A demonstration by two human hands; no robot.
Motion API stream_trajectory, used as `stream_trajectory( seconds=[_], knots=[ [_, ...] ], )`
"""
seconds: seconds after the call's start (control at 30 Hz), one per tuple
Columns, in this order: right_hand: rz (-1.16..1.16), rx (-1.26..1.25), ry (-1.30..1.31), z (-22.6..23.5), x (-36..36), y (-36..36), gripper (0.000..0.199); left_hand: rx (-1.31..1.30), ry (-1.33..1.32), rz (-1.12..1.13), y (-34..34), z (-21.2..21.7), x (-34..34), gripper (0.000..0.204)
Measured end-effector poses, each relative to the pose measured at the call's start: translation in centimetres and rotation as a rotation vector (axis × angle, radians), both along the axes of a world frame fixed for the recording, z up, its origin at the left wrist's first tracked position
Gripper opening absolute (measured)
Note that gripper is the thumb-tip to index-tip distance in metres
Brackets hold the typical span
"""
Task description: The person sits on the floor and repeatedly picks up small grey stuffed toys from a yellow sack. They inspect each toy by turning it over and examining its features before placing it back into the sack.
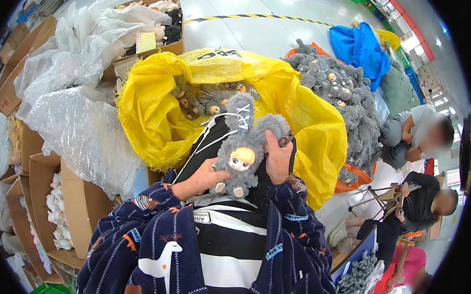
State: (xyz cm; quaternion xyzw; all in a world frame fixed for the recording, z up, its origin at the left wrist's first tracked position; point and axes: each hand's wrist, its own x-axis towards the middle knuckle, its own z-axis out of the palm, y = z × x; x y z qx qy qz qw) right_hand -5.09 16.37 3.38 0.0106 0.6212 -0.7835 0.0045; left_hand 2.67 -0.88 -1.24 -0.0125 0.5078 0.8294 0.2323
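Note:
A grey furry plush doll [238, 168] with long rabbit ears, a pale face and small cream feet lies upright over my lap. White lacing crosses one ear, and a loose white cord trails off to its left. My left hand [199, 181] grips the doll's body from the side, thumb across it below the face. With my right hand [277, 159] I pinch the other ear, which bends to the right. Something small and dark shows beside those fingers, too little of it to name. Just beyond the doll, an open yellow woven sack [157, 116] holds several similar plush dolls [216, 101].
A large heap of grey plush dolls [337, 94] rises at the right, by a blue bag [360, 52]. Clear plastic sheeting [82, 128] and cardboard boxes [75, 208] of plush pieces crowd the left. Other people [420, 135] sit at the right.

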Motion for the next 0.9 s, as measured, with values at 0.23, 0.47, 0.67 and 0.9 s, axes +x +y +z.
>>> stream_trajectory(
  seconds=[0.23,0.47,0.67,0.9],
  knots=[
    [-0.162,-0.201,-0.079,0.0,-0.3,-0.3,0.019,-0.088,-0.016,0.034,0.1,0.7,-0.9,0.032],
    [0.083,0.46,0.167,-0.4,1.7,1.2,0.021,0.04,0.084,0.156,-0.4,0.3,-2.7,0.033],
    [0.165,0.614,0.334,-2.2,2.8,0.2,0.015,0.19,-0.087,0.124,-1.3,0.4,-3.6,0.032],
    [0.275,0.042,-0.235,-1.8,1.9,1.1,0.027,0.255,-0.072,0.157,-1.1,0.7,-3.6,0.038]
  ],
)
